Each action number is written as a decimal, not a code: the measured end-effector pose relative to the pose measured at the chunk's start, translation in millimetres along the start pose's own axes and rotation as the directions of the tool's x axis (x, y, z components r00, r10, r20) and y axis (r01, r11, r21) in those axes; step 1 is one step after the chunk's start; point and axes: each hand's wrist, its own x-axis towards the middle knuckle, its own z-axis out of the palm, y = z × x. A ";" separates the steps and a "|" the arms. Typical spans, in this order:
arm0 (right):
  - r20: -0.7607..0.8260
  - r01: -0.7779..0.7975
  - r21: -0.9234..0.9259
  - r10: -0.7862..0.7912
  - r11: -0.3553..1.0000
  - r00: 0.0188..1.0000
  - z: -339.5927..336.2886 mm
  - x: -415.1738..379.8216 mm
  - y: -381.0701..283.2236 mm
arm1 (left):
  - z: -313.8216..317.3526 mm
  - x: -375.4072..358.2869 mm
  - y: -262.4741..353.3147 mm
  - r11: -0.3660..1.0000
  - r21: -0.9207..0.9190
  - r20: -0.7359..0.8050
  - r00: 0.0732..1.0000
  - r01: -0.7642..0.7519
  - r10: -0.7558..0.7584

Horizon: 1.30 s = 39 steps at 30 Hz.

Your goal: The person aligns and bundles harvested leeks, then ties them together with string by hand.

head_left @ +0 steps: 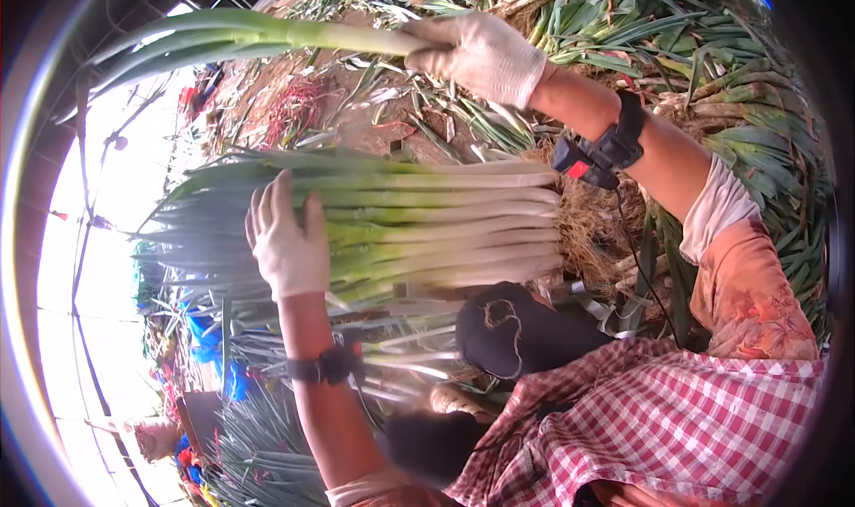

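Observation:
A wide bundle of long green onions point(445, 213) lies side by side, green leaves to the left, white stems and brown roots point(597, 231) to the right. My left hand point(289, 240), in a pale glove, rests palm down on the leafy part with fingers and thumb apart. Above the bundle in the view, my right hand point(481, 57), also gloved, grips a single onion stalk point(329, 36) by its white end. Its green leaves stretch to the left, and its root end is hidden by the hand.
Piles of onions point(757, 142) lie at the upper right, more point(267, 445) at the lower left. Loose leaves and red string point(298, 106) litter the ground. Blue plastic point(207, 342) shows at the left. My dark-covered knee point(508, 329) is just below the bundle.

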 end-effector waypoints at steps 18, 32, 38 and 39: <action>0.302 -0.228 -0.073 0.240 0.971 0.923 148.0 -80.1 126.3 | 99.2 43.9 6.7 0.917 0.374 0.509 0.857 -0.141 -0.075; 0.586 -0.288 -0.273 0.396 0.918 0.707 126.1 -87.2 127.3 | 95.7 38.0 20.8 0.885 0.429 0.485 0.873 -0.181 -0.057; 0.544 -0.314 -0.334 0.454 0.889 0.706 125.7 -85.7 113.3 | 98.9 41.5 10.0 0.902 0.409 0.564 0.816 -0.141 -0.128; 0.549 -0.298 -0.368 0.465 0.881 0.695 125.6 -83.9 111.2 | 98.1 45.6 11.1 0.909 0.391 0.607 0.783 -0.142 -0.139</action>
